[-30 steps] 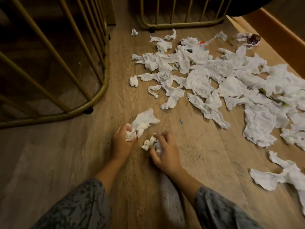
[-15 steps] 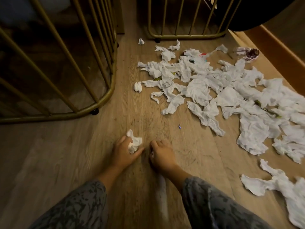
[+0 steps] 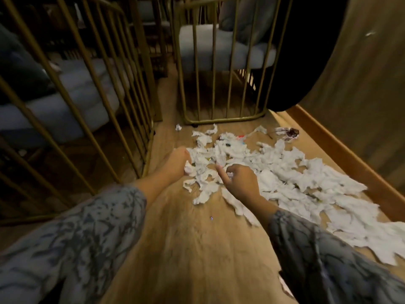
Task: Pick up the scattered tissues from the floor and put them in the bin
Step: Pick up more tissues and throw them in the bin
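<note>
The tissues (image 3: 274, 172) lie scattered over the wooden floor (image 3: 197, 249), spreading from centre toward four o'clock. At the heap's nine o'clock edge the left hand (image 3: 177, 163) is curled closed around a white wad. The right hand (image 3: 238, 181), just beside it at three o'clock, is loosely curled with forefinger extended, touching the tissues; whether it grips one I cannot tell. Gold railings (image 3: 219, 84) stand at twelve o'clock.

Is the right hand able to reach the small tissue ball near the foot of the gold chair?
Probably yes. The right hand has only flat tissues and bare floor between it and the ball.
</note>
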Available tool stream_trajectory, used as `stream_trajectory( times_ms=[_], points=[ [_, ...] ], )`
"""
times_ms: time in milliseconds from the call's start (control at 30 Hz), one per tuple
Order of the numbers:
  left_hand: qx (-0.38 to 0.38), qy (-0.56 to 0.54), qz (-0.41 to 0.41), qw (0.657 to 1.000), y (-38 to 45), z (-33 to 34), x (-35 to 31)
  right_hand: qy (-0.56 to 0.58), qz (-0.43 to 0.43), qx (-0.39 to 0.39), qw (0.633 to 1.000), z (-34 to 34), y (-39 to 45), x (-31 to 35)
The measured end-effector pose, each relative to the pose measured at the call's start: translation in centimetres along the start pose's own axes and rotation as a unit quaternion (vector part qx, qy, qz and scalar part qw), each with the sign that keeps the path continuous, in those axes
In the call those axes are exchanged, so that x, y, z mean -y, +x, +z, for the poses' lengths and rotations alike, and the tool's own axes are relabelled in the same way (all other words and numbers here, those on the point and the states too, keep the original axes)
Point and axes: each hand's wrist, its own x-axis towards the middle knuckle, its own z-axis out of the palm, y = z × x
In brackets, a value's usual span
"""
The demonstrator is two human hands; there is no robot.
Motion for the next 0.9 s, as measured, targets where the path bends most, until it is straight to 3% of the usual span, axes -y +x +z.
stream_trajectory(
  times_ms=[67, 133, 233, 300, 400, 533, 667, 900],
  points=[
    [0.025, 0.078, -0.018, 0.996, 1.9, -2.8, -3.9, 0.017, -0.004, -0.036, 0.999, -3.6, 0.6, -0.7],
    [-0.014, 0.062, -0.003, 0.998, 3.0, -3.7, -7.8, 0.046, 0.016, -0.089, 0.995, -6.6, 0.9, -2.2],
    [-0.143, -0.084, 0.045, 0.985, 2.6, -1.6, -14.6, 0.061, 0.058, -0.171, 0.982, -10.9, 0.0, -5.8],
    [-0.155, -0.248, 0.066, 0.954, 2.4, 1.9, -19.1, 0.051, 0.074, -0.219, 0.971, -13.8, -1.7, -8.4],
    [-0.118, -0.413, 0.048, 0.902, 3.1, 7.3, -24.8, -0.01, 0.102, -0.28, 0.954, -17.7, -5.2, -12.0],
    [-0.072, -0.46, 0.083, 0.881, 4.0, 10.9, -31.4, -0.139, 0.196, -0.321, 0.916, -21.6, -9.5, -14.9],
    [-0.032, -0.5, 0.149, 0.852, 4.7, 11.7, -36.7, -0.191, 0.249, -0.364, 0.877, -24.4, -12.6, -16.2],
    [0.123, -0.604, 0.193, 0.764, 1.9, 12.8, -43.7, -0.178, 0.342, -0.532, 0.754, -27.0, -18.8, -15.2]
  ],
)
